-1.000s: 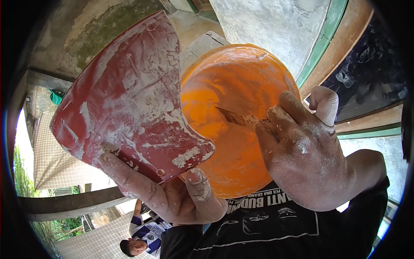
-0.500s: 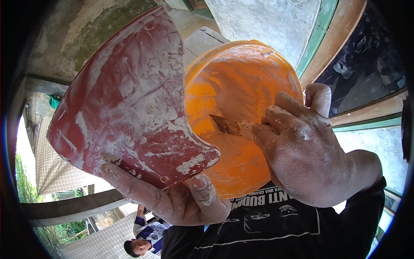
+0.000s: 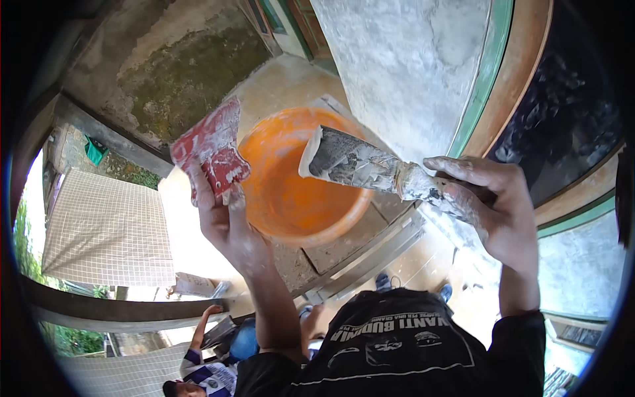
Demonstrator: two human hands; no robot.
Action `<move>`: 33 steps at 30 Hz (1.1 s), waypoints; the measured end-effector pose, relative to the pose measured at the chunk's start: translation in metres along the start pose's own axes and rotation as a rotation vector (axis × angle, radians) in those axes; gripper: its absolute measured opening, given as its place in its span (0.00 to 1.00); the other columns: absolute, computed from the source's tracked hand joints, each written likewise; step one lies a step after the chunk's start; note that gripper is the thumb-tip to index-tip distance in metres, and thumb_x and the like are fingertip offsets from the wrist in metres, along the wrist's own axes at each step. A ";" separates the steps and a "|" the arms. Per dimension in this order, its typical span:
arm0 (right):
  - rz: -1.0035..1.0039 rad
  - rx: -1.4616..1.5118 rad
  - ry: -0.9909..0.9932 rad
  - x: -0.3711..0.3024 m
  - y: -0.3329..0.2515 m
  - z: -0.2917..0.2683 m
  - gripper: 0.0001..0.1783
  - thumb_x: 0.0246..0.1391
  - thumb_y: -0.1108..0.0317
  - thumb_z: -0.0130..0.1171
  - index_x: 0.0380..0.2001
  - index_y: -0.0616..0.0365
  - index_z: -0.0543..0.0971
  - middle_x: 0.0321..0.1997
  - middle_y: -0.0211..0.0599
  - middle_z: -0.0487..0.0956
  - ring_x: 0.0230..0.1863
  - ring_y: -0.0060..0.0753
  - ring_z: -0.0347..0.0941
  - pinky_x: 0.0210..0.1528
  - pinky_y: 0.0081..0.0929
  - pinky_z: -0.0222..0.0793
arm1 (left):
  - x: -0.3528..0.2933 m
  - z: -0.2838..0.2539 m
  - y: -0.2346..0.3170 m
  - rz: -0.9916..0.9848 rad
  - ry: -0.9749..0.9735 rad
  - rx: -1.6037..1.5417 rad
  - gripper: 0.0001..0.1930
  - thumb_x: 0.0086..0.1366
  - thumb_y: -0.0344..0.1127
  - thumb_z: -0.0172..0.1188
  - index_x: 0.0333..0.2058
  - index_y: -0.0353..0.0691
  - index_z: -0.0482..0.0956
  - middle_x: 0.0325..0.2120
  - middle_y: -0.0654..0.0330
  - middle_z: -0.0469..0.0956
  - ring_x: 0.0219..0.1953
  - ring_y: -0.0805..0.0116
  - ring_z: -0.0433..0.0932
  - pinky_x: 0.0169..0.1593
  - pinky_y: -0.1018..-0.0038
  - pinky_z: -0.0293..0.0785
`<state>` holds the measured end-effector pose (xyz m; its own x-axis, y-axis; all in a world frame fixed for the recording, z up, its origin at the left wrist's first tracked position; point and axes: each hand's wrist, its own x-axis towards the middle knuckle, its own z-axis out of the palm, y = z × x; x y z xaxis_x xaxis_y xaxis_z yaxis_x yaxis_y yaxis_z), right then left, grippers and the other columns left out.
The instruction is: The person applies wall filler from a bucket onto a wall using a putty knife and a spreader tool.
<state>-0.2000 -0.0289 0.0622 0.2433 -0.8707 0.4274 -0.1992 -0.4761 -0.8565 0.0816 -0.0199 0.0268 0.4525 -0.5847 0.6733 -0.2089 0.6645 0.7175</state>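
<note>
Pinched between the thumb and fingers of my left hand point(image 3: 231, 225) is a red plastic putty spreader point(image 3: 213, 140) smeared with whitish paste. It is raised at the left side of an orange plastic basin point(image 3: 264, 231). My right hand point(image 3: 506, 212) is closed round the paste-coated handle of a putty knife point(image 3: 357, 162). The knife's broad, dark blade carries white smears and points left, overlapping the basin in view. Orange inner walls of the basin show a thin film of paste. Pale residue coats the fingers of both hands.
Planks point(image 3: 284, 264) lie under the basin. On the right stand a grey-white plastered wall point(image 3: 403, 59) and a green-and-wood-framed dark window point(image 3: 562, 99). Another person point(image 3: 211, 377) is at lower left, near a checked sheet point(image 3: 109, 228). A mossy wall point(image 3: 192, 73) rises at far left.
Both hands and the basin now appear smaller and farther off. The putty knife has come out of the basin, its blade now in full view. The spreader no longer fills the left side.
</note>
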 end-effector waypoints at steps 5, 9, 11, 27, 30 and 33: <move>0.448 0.808 -0.175 -0.016 0.042 -0.011 0.17 0.57 0.71 0.55 0.46 0.72 0.75 0.23 0.42 0.78 0.19 0.27 0.74 0.22 0.20 0.71 | 0.018 -0.014 -0.016 -0.080 0.250 -0.117 0.21 0.65 0.24 0.48 0.57 0.29 0.65 0.52 0.50 0.69 0.48 0.66 0.74 0.50 0.71 0.74; 0.406 0.935 -0.145 -0.034 0.066 -0.011 0.22 0.55 0.66 0.57 0.46 0.75 0.73 0.31 0.49 0.79 0.19 0.33 0.75 0.20 0.26 0.71 | 0.008 -0.001 0.027 0.172 0.492 0.001 0.17 0.64 0.22 0.48 0.52 0.27 0.71 0.49 0.52 0.72 0.47 0.70 0.73 0.51 0.74 0.71; 0.384 0.991 -0.115 -0.041 0.061 -0.014 0.16 0.56 0.72 0.56 0.47 0.69 0.75 0.25 0.43 0.77 0.21 0.30 0.73 0.23 0.24 0.70 | -0.013 0.010 0.047 0.148 0.452 0.033 0.19 0.62 0.20 0.48 0.52 0.26 0.70 0.48 0.51 0.72 0.46 0.69 0.74 0.50 0.73 0.73; -0.317 -0.222 0.206 -0.121 0.063 -0.100 0.22 0.36 0.85 0.66 0.39 0.58 0.81 0.40 0.39 0.73 0.37 0.35 0.73 0.34 0.25 0.69 | -0.110 0.098 0.082 -0.676 -0.342 -0.479 0.31 0.51 0.16 0.53 0.56 0.26 0.58 0.44 0.48 0.74 0.45 0.63 0.77 0.50 0.70 0.75; -0.365 -0.396 0.278 -0.141 0.063 -0.116 0.24 0.32 0.85 0.67 0.38 0.55 0.81 0.38 0.39 0.74 0.36 0.37 0.73 0.32 0.26 0.68 | -0.121 0.110 0.087 -0.679 -0.376 -0.462 0.28 0.52 0.16 0.54 0.54 0.25 0.61 0.42 0.48 0.75 0.44 0.64 0.78 0.50 0.70 0.74; -0.417 -0.641 0.266 -0.162 0.063 -0.136 0.20 0.33 0.85 0.65 0.33 0.54 0.81 0.42 0.40 0.78 0.38 0.42 0.74 0.37 0.32 0.67 | -0.130 0.125 0.094 -0.755 -0.432 -0.471 0.25 0.53 0.16 0.54 0.52 0.25 0.63 0.41 0.48 0.76 0.43 0.64 0.78 0.50 0.70 0.74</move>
<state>-0.3810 0.0652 -0.0212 0.1998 -0.5676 0.7987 -0.6672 -0.6758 -0.3134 -0.1055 0.0607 0.0291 -0.0500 -0.9885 0.1427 0.4133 0.1096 0.9040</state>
